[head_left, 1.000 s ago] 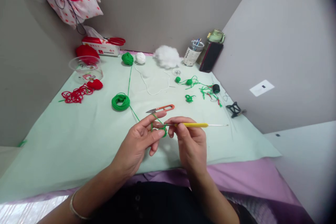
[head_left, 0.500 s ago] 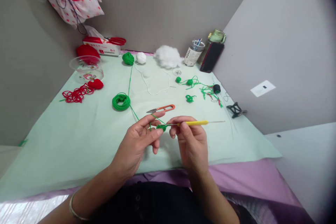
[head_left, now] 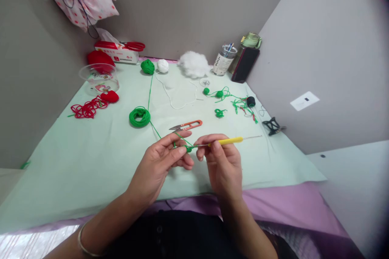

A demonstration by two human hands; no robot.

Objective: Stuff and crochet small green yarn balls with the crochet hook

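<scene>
— What are the hands doing?

— The left hand pinches a small green crochet piece at its fingertips, green yarn over the forefinger. The right hand is closed on a yellow-handled crochet hook; the hook's tip is lost in the stitches.

— And around them?

— Orange snips lie just beyond on the pale green cloth. The yarn runs back to a green coil. The far scraps are too small to make out.
</scene>
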